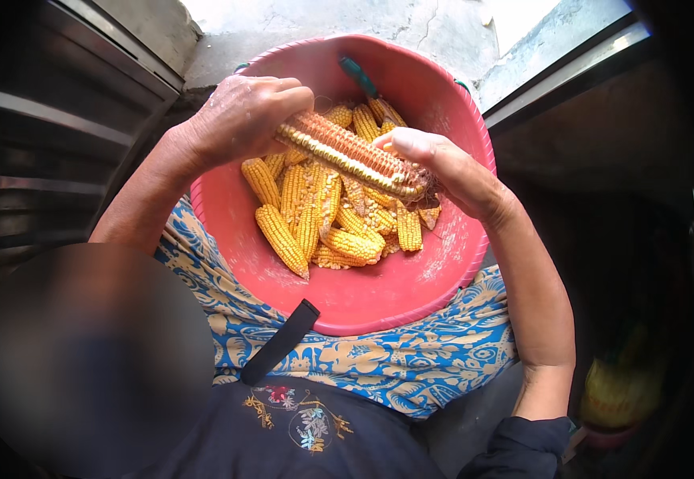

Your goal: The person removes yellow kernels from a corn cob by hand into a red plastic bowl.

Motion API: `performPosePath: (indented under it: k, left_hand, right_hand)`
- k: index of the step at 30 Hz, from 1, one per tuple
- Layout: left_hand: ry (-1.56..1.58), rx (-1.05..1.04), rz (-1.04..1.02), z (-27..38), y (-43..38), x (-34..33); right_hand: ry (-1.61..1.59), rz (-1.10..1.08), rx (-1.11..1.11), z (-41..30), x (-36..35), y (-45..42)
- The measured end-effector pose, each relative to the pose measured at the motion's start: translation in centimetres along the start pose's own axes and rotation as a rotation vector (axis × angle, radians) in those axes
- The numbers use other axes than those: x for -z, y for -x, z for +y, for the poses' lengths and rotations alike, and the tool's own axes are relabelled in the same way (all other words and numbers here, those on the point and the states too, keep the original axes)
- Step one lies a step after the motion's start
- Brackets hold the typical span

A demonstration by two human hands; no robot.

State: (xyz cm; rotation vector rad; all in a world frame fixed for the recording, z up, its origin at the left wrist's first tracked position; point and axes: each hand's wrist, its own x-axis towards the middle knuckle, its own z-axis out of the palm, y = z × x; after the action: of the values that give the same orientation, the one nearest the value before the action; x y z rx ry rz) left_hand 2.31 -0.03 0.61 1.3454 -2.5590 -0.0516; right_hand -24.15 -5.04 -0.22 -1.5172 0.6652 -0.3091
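Observation:
A partly shelled corn cob is held slantwise between my two hands, above a red plastic basin. My left hand is closed round its upper left end. At the lower right end, near the dark silk, my right hand grips the cob with the thumb along its top. Bare reddish sockets cover much of the near face, with a row of pale kernels along it. Below lie several yellow ears of corn and loose kernels. The right fingers are mostly hidden behind the cob.
A green-handled tool leans inside the basin's far wall. Patterned blue cloth covers my lap under the basin's near rim, where a black strap lies. Metal door panels stand at left; a yellow container sits at lower right.

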Motion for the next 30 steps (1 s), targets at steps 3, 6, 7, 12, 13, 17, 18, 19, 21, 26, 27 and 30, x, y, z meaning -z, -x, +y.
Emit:
performPosePath:
  k: [3,6,7,12,13,17,18,19,21,26,27,30]
  left_hand:
    - [0.050,0.060,-0.034,0.1,0.0,0.2]
    - [0.089,0.101,-0.093,0.1,-0.1,0.3]
    - [0.087,0.101,-0.091,0.1,0.0,0.2]
    - [0.151,0.096,-0.047,0.2,-0.3,0.2]
    - [0.174,0.103,-0.042,0.1,-0.2,0.2]
    - [0.190,0.181,-0.033,-0.7,0.3,0.4]
    - [0.226,0.196,-0.050,-0.9,0.2,0.3]
    - [0.261,0.211,-0.067,-0.9,0.2,0.1]
    - [0.324,0.242,-0.102,-0.9,0.2,0.0]
    - [0.405,0.248,-0.132,-0.7,0.4,-0.7]
    - [0.423,0.248,-0.135,-0.7,0.5,-0.8]
    - [0.405,0.245,-0.114,-0.7,0.5,-1.4]
  right_hand:
    - [0.129,-0.168,-0.254,-2.1,0.6,1.3]
    - [0.055,-0.107,-0.135,-0.2,-0.1,0.9]
    - [0.039,-0.040,-0.025,0.0,-0.2,0.7]
    - [0.102,0.017,0.041,0.1,0.7,0.9]
    - [-0.030,0.012,-0.004,-0.7,0.7,1.1]
    - [-0.029,-0.052,-0.081,-2.6,1.3,1.6]
    - [-0.012,-0.043,-0.070,-2.6,1.2,1.8]
    - [0.008,-0.013,-0.027,-2.7,0.8,1.8]
    - [0.073,0.018,-0.028,-2.6,0.5,1.7]
    - [0.244,0.069,0.120,-0.6,-0.1,1.3]
    - [0.316,0.078,0.139,-0.5,-0.2,1.3]
    - [0.269,0.135,0.132,-0.4,-0.4,1.1]
